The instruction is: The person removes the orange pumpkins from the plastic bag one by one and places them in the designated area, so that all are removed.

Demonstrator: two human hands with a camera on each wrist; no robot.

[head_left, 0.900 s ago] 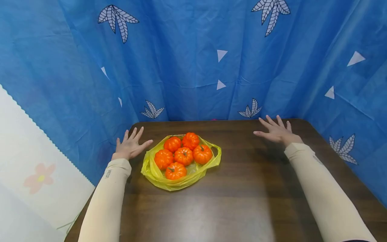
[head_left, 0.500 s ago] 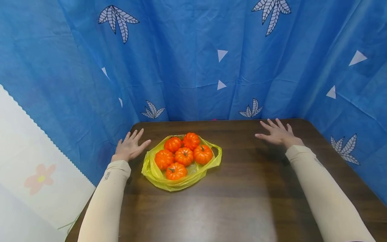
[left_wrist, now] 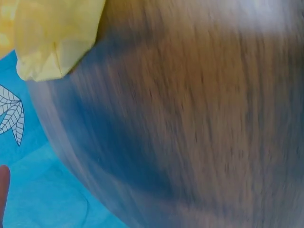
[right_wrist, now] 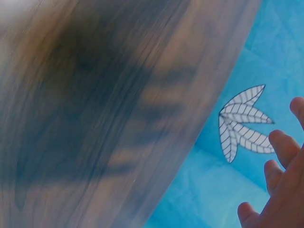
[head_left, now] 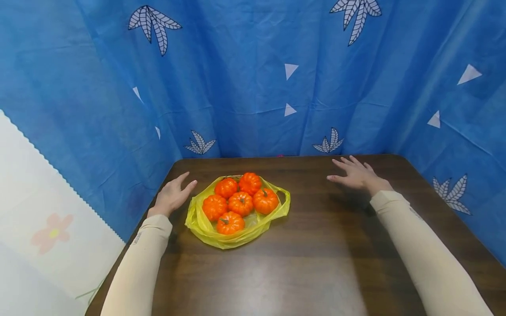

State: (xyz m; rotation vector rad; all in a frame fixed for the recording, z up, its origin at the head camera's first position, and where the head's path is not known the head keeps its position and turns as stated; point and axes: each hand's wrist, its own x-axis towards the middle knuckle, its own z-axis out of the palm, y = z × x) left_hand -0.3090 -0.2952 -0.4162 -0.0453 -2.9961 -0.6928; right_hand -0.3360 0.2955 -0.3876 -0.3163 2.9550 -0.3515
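Observation:
Several small orange pumpkins (head_left: 240, 203) lie in an opened yellow plastic bag (head_left: 221, 240) on the left half of the dark wooden table. To the left of the bag hovers my left hand (head_left: 171, 195), apart from it, holding nothing; its thumb points toward the bag. Well to the right of the bag, my right hand (head_left: 357, 176) is held above the table with fingers spread and nothing in it. A corner of the yellow bag (left_wrist: 57, 42) shows in the left wrist view. Fingers of the right hand (right_wrist: 280, 175) show at the right wrist view's edge.
The brown table (head_left: 300, 263) has rounded far corners. A blue curtain (head_left: 253, 79) with white leaf prints stands behind it and along the right side. White cloth with a flower print (head_left: 51, 232) hangs at the left.
My left hand has turned, so its fingers look less spread and more on edge. My right hand has shifted slightly left and tilted. The bag and pumpkins stay in place.

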